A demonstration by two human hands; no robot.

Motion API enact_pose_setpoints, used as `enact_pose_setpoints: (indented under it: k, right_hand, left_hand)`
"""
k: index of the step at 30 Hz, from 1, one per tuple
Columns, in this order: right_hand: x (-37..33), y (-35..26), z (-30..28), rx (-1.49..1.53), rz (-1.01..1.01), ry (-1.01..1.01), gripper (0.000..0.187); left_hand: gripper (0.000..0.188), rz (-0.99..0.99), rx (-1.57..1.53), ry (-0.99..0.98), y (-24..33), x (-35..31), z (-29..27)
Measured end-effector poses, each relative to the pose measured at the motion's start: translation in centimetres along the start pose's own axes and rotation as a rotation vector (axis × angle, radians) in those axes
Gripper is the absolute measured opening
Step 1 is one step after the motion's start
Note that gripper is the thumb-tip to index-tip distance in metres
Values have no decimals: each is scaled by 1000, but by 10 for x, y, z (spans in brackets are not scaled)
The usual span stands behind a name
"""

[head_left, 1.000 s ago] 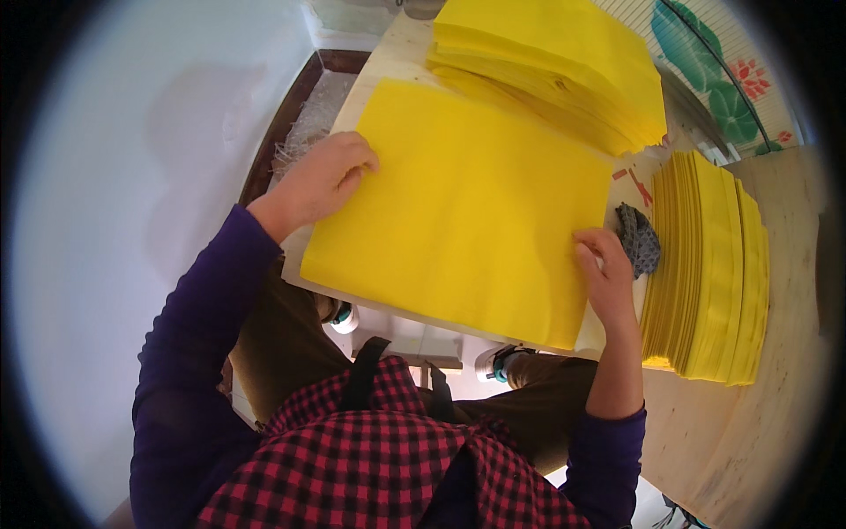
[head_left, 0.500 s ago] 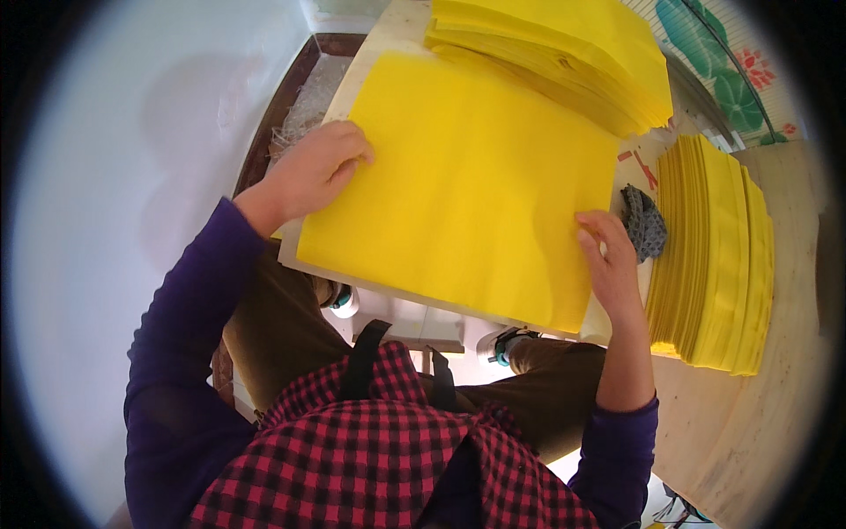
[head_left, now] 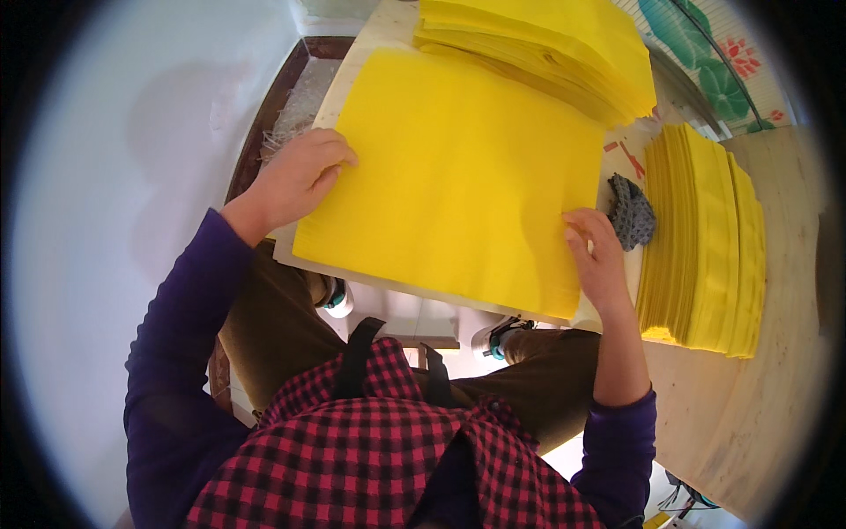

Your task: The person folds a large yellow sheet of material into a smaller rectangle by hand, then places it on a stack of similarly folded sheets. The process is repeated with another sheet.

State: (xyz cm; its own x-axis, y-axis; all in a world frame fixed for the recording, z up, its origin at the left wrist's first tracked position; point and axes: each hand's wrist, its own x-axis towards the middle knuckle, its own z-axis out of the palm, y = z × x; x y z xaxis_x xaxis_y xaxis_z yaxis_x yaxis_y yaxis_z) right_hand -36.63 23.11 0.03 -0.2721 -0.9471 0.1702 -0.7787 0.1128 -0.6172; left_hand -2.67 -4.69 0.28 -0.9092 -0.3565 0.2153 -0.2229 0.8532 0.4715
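A broad yellow fabric-like sheet (head_left: 458, 185) lies nearly flat on the pale table in front of me, with faint creases towards its right side. At its left edge, my left hand (head_left: 301, 174) has its fingers curled and the thumb close to them, closed on the margin. Across from it, my right hand (head_left: 601, 254) pinches the right edge between thumb and fingers. Parts of the fingertips are hard to make out against the sheet. Whether the sheet is a single layer I cannot tell.
Beyond the sheet rests a thick yellow stack (head_left: 538, 53). Another tall yellow stack (head_left: 696, 242) stands on the wooden surface (head_left: 705, 414) at right. Between lie a crumpled grey patterned cloth (head_left: 631, 212) and red scraps (head_left: 630, 160). A white wall (head_left: 176, 132) borders the left.
The view has shifted slightly, so the table and stacks appear a little further left and up. Both hands stay at the sheet's side edges, with little movement against it.
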Motion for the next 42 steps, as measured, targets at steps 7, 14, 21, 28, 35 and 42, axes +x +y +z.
enact_pose_setpoints:
  k: [7, 14, 21, 28, 35, 42]
  right_hand:
    - [40, 25, 5, -173, 75, 193, 21]
    - [-12, 1, -3, -68, 119, 107, 21]
    - [32, 17, 4, -136, 169, 181, 22]
    - [-10, -1, -1, -64, 93, 154, 21]
    - [20, 13, 9, -157, 123, 188, 22]
    - [-7, 3, -10, -173, 108, 150, 22]
  left_hand:
    - [18, -19, 24, 99, -14, 33, 5]
    - [18, 4, -59, 63, 8, -20, -4]
    - [19, -27, -15, 97, -3, 19, 3]
    - [22, -93, -14, -21, 9, -13, -4]
    - [22, -59, 36, -6, 2, 17, 3]
    - [20, -66, -7, 24, 14, -2, -4]
